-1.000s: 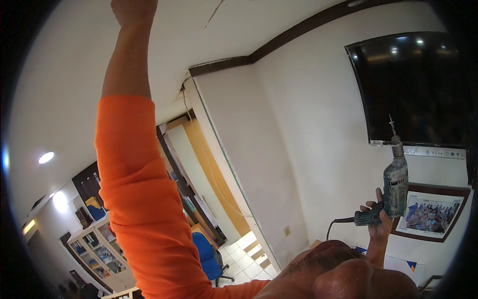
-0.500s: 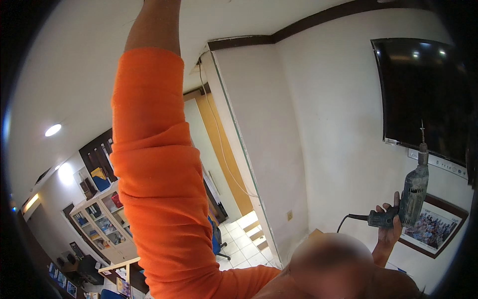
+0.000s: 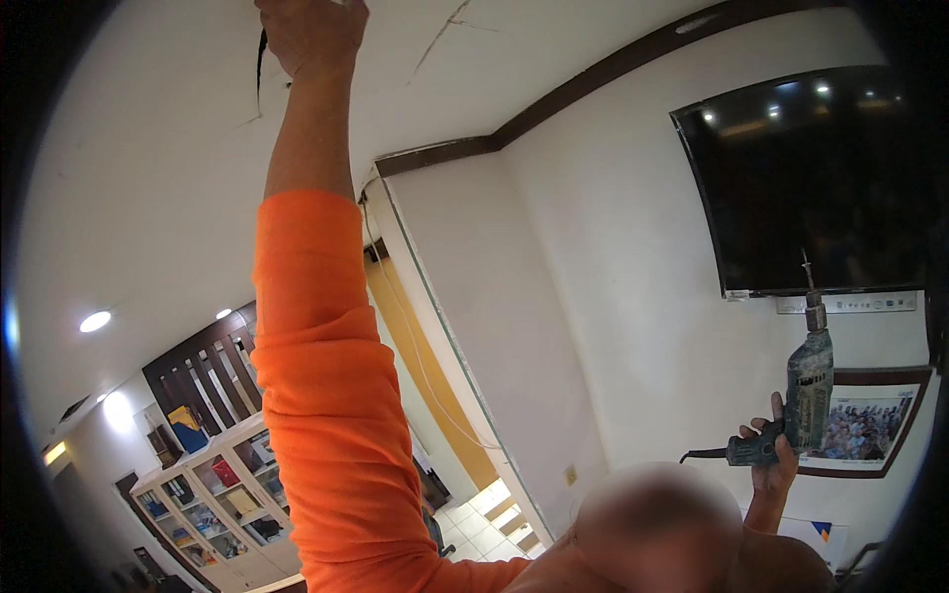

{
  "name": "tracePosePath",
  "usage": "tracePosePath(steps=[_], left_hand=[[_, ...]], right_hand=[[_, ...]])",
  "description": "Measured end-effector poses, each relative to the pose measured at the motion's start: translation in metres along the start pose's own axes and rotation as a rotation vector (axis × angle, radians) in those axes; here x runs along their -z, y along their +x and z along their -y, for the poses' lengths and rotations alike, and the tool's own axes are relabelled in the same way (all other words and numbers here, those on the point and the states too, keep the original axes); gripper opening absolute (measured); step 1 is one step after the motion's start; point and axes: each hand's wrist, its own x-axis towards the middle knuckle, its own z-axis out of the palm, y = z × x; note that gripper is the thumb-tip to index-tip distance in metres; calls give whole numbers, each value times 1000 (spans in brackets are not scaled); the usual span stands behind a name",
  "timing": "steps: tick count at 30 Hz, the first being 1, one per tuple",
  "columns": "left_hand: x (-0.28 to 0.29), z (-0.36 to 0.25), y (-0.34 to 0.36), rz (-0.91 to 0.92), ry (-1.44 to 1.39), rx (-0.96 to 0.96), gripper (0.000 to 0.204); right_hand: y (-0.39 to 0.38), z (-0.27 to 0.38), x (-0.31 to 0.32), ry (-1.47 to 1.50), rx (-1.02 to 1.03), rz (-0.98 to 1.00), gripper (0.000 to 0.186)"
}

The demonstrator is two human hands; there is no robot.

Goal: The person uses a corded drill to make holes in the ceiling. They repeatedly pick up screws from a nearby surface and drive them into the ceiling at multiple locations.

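Observation:
In my right hand [image 3: 778,460] is a dusty dark electric drill [image 3: 812,390], held upright by its handle with the fingers wrapped round it. Its thin bit points up, in front of the wall television. A black cord runs left from the handle. My left arm, in a pushed-up orange sleeve [image 3: 321,395], stretches straight up to the white ceiling [image 3: 178,148]. Up there my left hand [image 3: 314,40] is closed against the ceiling beside a narrow dark gap [image 3: 261,69]. The top edge cuts off part of it, and what its fingers grip is hidden.
Cracks [image 3: 435,44] mark the ceiling near my left hand. A large television [image 3: 811,188] hangs at the right above a framed group photo [image 3: 880,425]. A loose cable [image 3: 405,336] dangles along the wall's edge. Glass-door cabinets [image 3: 213,494] stand at the far left.
The view has tilted up, so my left hand, the ceiling cracks and the dark gap now show. My right hand still holds the drill, now slightly further left in the picture.

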Motion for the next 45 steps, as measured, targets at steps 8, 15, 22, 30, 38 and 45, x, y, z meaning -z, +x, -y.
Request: tracePosePath(steps=[8, 15, 22, 30, 38, 45], left_hand=[[-3, -12, -11, 33, 80, 101, 112], [3, -4, -7, -50, 130, 38, 113], [4, -17, 3, 32, 177, 89, 111], [24, -17, 8, -36, 120, 46, 107], [34, -42, 8, -34, 113, 63, 102], [53, -61, 12, -42, 128, 19, 98]], right_hand=[[-1, 5, 8, -52, -68, -4, 93], [4, 5, -4, -75, 3, 37, 96], [5, 9, -1, -98, -29, 27, 97], [7, 17, -11, -134, -96, 134, 100], [4, 22, -19, -144, -56, 148, 98], [12, 13, -9, -96, -18, 221, 84]])
